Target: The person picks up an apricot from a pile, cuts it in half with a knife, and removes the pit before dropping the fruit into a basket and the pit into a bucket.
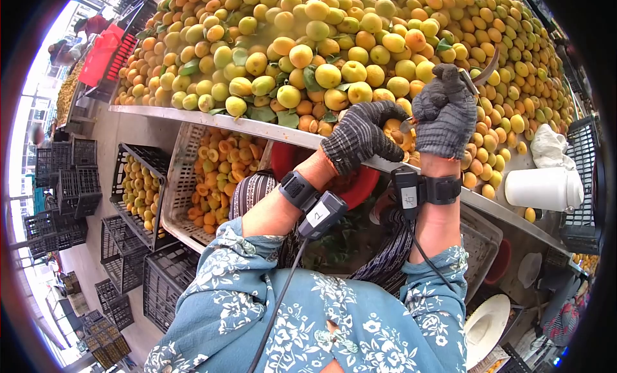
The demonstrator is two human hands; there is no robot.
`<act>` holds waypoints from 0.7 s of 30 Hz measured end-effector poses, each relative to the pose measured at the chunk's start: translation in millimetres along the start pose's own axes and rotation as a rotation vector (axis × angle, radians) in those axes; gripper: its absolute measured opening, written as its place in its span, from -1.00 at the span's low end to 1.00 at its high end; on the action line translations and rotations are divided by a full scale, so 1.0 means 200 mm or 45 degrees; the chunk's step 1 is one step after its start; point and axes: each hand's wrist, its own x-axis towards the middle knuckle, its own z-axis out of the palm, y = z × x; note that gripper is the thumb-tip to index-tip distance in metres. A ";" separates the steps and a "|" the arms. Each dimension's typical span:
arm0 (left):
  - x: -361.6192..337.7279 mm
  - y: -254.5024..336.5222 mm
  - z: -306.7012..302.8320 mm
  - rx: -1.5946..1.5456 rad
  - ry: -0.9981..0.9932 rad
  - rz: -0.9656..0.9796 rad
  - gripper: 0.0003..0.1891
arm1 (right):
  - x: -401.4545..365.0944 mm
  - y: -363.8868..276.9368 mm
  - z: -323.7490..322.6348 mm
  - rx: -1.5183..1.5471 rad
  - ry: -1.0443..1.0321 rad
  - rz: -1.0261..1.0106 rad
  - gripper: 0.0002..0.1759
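Note:
My left hand (pixel 363 136), in a dark striped knit glove, is closed around an apricot (pixel 400 136) at the metal edge of the fruit table. Orange flesh shows at the apricot's cut face. Right beside it, my right hand (pixel 445 113), gloved the same way, is closed in a fist around a metal tool. One end of it, a curved blade (pixel 491 68), sticks out past the fist on the right; a small metal tip (pixel 407 125) reaches the apricot on the left. The grip between is hidden in the glove. Heaped apricots (pixel 360 52) and some leaves lie beyond both hands.
Below the table edge (pixel 225 121), a white crate (pixel 175 199) holds opened apricots, beside a red basin (pixel 360 186). A black crate (pixel 138 156) holds whole fruit. A white jug (pixel 540 188) and white bag (pixel 549 147) stand right. Cables hang from both wrists.

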 end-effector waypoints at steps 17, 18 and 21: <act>-0.02 0.00 0.01 0.367 0.102 0.066 -0.42 | 0.06 0.04 -0.04 0.278 0.176 0.253 -0.80; -0.02 0.02 0.01 0.376 0.102 0.037 -0.45 | 0.06 0.05 -0.04 0.318 0.199 0.288 -0.80; 0.01 -0.01 -0.03 0.200 0.175 0.129 -0.49 | 0.01 0.05 0.04 0.297 0.196 0.268 -0.76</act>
